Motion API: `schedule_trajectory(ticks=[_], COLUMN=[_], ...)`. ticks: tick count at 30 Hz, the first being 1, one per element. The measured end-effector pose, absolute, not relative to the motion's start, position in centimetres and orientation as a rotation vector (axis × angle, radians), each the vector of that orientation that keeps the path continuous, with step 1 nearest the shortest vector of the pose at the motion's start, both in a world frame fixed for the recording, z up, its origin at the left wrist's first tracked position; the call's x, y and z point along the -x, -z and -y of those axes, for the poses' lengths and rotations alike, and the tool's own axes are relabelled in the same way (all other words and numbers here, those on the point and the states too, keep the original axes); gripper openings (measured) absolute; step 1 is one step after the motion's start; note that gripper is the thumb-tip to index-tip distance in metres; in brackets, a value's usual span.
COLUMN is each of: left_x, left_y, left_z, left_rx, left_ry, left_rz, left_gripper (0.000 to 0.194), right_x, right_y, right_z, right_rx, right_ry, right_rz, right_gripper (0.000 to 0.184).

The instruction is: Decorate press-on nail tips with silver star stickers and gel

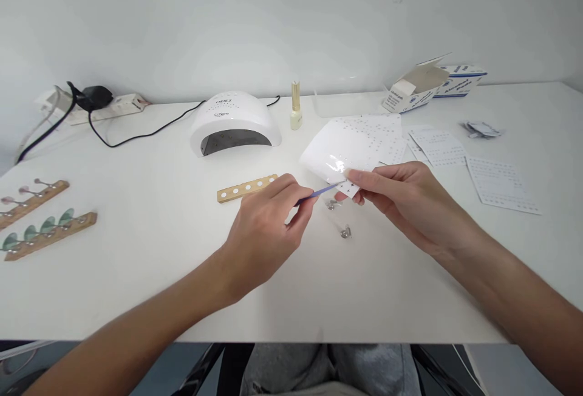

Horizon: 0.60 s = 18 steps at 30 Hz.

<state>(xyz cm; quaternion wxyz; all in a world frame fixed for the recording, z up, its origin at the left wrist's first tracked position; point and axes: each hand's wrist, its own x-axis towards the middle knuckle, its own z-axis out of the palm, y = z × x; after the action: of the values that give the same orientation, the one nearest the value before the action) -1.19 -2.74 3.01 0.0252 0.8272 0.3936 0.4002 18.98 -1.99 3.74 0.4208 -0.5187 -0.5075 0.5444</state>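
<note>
At the far left edge of the white table lie two wooden strips carrying nail tips: the upper strip with pinkish tips, the lower strip with green ones. Behind them, a power strip with a black plug sits against the wall, its cable running to a white nail-curing lamp. An empty wooden strip with holes lies in front of the lamp. The left hand is closed in a pinch on a thin blue stick, whose tip points right to the sticker sheet. Two small metal holders rest on the table just below the stick. A gold-capped polish bottle stands upright beside the lamp. The right hand pinches the lower edge of a curled white sticker sheet between thumb and fingers, raised off the table. Further right lie flat sheets, and two opened cartons by the wall.
</note>
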Motion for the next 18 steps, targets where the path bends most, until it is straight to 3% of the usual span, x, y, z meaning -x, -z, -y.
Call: schedule_trajectory(ticks=[18], left_x=[1.1], left_y=[-3.8], left_z=[2.7], left_rx=[-2.228], left_ry=[-1.159], left_rz=[-1.334], left_gripper=[0.013], right_x=[-18.3], right_y=[-5.4], right_z=[2.9], right_rx=[1.563], right_ry=[-0.904], right_rz=[1.479], right_gripper=[0.039])
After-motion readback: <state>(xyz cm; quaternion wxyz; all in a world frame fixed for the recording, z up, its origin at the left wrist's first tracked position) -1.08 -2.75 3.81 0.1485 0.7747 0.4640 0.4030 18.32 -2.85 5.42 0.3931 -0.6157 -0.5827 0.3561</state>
